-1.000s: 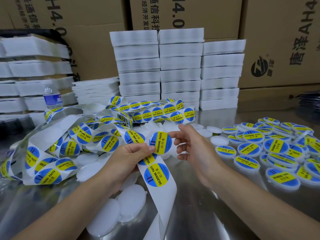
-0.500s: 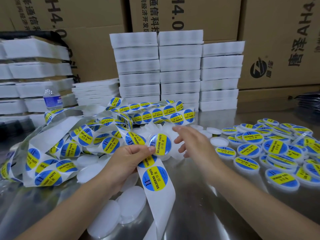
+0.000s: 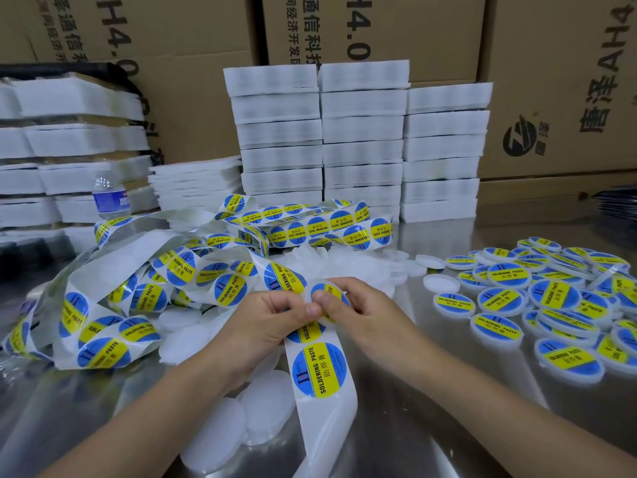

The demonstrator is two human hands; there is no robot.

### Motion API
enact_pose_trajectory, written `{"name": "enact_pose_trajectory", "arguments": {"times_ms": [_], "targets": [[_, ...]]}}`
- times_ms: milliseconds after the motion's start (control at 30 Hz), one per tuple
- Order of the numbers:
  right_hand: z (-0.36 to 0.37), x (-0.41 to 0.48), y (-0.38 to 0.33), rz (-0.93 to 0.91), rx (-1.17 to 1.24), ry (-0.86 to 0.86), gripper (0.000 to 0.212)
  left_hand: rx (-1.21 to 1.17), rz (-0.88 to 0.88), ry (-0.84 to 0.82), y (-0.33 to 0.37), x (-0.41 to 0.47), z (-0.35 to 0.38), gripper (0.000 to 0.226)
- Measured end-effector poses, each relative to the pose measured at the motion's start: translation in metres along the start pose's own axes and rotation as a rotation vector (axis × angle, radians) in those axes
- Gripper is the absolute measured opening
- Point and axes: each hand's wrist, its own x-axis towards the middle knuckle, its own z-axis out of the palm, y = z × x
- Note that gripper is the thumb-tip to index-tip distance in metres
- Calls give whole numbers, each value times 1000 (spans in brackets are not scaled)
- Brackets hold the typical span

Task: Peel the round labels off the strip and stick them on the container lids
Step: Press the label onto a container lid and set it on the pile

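Left grip [image 3: 272,326]: pinching label strip [image 3: 336,408].
Right grip [image 3: 365,315]: pinching round label [image 3: 330,294].
Labelled lids [image 3: 568,362]: 3 o'clock, on desk [image 3: 448,374].

We've got the label strip [image 3: 220,288] heaped left, labelled lids [image 3: 551,298] spread right, bare lids [image 3: 220,432] near us, one lid [image 3: 326,292] between left hand [image 3: 272,322] and right hand [image 3: 365,312] at centre, packs [image 3: 362,150] stacked far, cartons [image 3: 379,25] behind, bottle [image 3: 110,198] far left.

Two hands, the left hand [image 3: 272,326] and the right hand [image 3: 365,312], hold one lid [image 3: 327,296]. One water bottle [image 3: 110,198] stands on the bench [image 3: 431,391]. Three tall tray stacks [image 3: 362,132] rise mid-back, with one low stack [image 3: 196,184] beside them. The labelled lids [image 3: 551,298] number several dozen, too crowded to count exactly.
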Motion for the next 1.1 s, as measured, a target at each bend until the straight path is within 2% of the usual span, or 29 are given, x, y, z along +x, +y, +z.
{"name": "enact_pose_trajectory", "arguments": {"times_ms": [67, 167, 333, 767, 1000, 1100], "targets": [[0, 0, 1, 9, -32, 23, 45, 23, 18, -25, 1, -2, 3, 15], [-2, 1, 5, 12, -88, 60, 36, 112, 42, -59, 0, -3, 3, 14], [-4, 4, 9, -7, -151, 131, 38, 217, 59, -120, -1, -3, 3, 17], [-13, 8, 9, -88, -345, 245, 44, 288, 6, -144, -7, 1, 0, 26], [-16, 7, 5, -105, -370, 286, 52, 301, 25, -67, -6, 1, 1, 49], [-15, 7, 6, -95, -332, 285, 51, 299, 18, -29, -7, 2, 0, 40]]}}
